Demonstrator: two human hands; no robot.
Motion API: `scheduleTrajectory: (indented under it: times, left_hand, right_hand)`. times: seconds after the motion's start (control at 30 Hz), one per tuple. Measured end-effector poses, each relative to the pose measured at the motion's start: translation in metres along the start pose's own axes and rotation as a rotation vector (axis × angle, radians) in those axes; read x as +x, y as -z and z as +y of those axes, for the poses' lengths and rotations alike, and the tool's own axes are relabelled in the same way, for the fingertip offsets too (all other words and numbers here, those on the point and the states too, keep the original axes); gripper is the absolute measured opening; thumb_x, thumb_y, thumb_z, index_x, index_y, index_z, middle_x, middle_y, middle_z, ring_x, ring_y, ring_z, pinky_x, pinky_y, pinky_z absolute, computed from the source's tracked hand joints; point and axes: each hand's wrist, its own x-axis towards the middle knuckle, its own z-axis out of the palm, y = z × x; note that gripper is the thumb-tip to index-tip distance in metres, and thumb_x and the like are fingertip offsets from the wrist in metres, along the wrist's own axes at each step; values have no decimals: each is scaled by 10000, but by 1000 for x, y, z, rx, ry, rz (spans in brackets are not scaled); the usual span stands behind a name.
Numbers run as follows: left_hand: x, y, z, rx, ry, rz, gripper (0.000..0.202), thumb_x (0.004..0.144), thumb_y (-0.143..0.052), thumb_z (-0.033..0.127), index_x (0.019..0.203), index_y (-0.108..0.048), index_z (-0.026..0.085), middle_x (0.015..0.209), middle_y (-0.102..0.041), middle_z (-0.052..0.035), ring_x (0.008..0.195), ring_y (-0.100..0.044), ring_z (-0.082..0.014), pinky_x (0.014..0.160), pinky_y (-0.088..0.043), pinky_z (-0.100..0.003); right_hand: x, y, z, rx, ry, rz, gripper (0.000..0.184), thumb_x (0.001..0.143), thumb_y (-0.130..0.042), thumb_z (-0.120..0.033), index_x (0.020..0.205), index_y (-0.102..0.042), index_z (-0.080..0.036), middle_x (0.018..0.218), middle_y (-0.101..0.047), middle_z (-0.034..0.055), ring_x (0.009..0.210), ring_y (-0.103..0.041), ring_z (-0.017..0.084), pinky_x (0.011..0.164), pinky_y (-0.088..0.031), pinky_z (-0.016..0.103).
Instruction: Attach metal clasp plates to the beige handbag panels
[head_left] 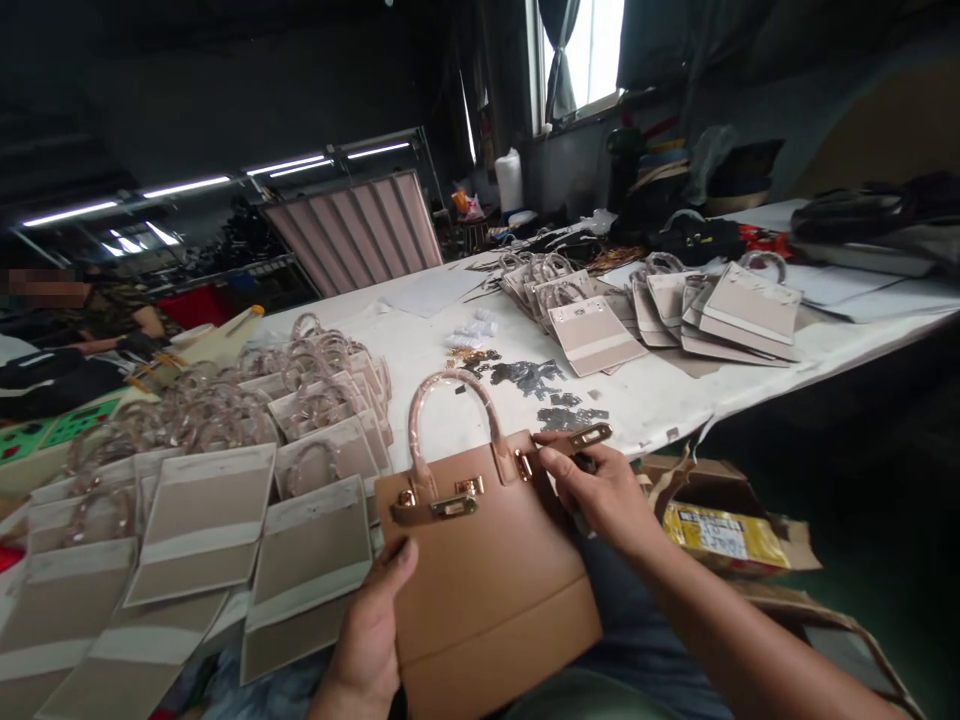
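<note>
Tan leather handbag (480,590) upright between both hands, handle toward far side; left hand (367,625) clamped on near-left edge, right hand (600,495) pinching gold-buckled strap (574,437) at upper right.

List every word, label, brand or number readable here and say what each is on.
Yellow parcel label on the cardboard box: print is there, too small and blurred to read.
Gold clasp on the tan handbag: no lettering can be made out.
Gold-fitted strap in the right hand: none either.
Nothing else is legible.
</note>
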Motion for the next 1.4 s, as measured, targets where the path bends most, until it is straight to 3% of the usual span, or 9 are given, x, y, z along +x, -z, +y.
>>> scheduleTrajectory:
  times: [0.1,0.3,0.57,0.77,0.9,1.1,1.27,1.33,1.4]
  left_hand:
    - [12,-1,-10,9,60,-70,391,728,-925,386,1073,-844,223,1135,-835,-107,1185,-747,-411,1083,-584,-558]
    - [41,-1,-23,187,-2,-137,428,755,-926,337,1132,-805,177,1224,-806,-136,1226,-724,-365,1078,-559,-465]
    - [75,-6,-44,265,-199,29,502,756,-935,467,1135,-772,181,1175,-802,-95,1120,-719,-257,1014,-522,-336]
    - [86,1,-56,219,-52,-31,518,850,-797,620,1120,-730,183,1012,-786,-79,941,-731,-259,878,-554,-371]
    - [104,9,-58,462,-170,62,389,814,-810,546,852,-654,191,792,-689,5,775,-639,-178,766,-482,-290]
    - [121,12,-44,922,-241,-12,325,798,-701,368,1085,-688,215,809,-691,23,731,-619,-175,704,-461,-281]
    - [126,5,-29,1397,-490,28,189,858,-630,274,1042,-667,246,1071,-754,-34,942,-702,-224,794,-488,-313]
    - [132,5,-27,1497,-497,17,145,891,-639,288,1029,-658,249,1052,-761,-35,940,-710,-233,800,-497,-324]
    - [140,8,-28,1575,-508,-12,109,914,-668,323,993,-659,248,982,-758,-36,927,-706,-247,813,-507,-343]
  right_hand:
    - [3,6,12,100,-132,-26,473,842,-805,-636,740,-670,-194,504,-510,-33,470,-410,130,468,-315,280]
    - [11,9,37,122,-181,0,444,823,-844,-583,750,-642,-195,540,-516,-33,503,-403,126,485,-294,279]
    - [28,9,62,39,-259,-30,494,811,-843,-604,684,-572,-211,534,-520,-34,495,-418,131,506,-322,289]
    - [34,21,83,-106,-277,-35,520,826,-813,-641,672,-575,-205,523,-539,-33,508,-453,133,537,-351,281]
    - [39,22,87,-217,-310,-48,550,809,-807,-673,647,-583,-197,507,-539,-26,503,-463,129,521,-349,276]
    - [53,17,87,-275,-363,-43,546,754,-819,-698,683,-622,-193,516,-548,-22,476,-454,130,475,-330,276]
    - [69,13,91,-490,-219,-39,465,811,-779,-646,763,-720,-187,667,-692,37,637,-618,197,596,-447,295]
    - [74,13,92,-619,-133,-22,442,840,-758,-626,783,-756,-188,735,-733,57,727,-663,225,664,-473,305]
    - [78,16,91,-661,-184,-28,498,855,-734,-654,691,-728,-183,648,-689,56,658,-640,216,621,-460,305]
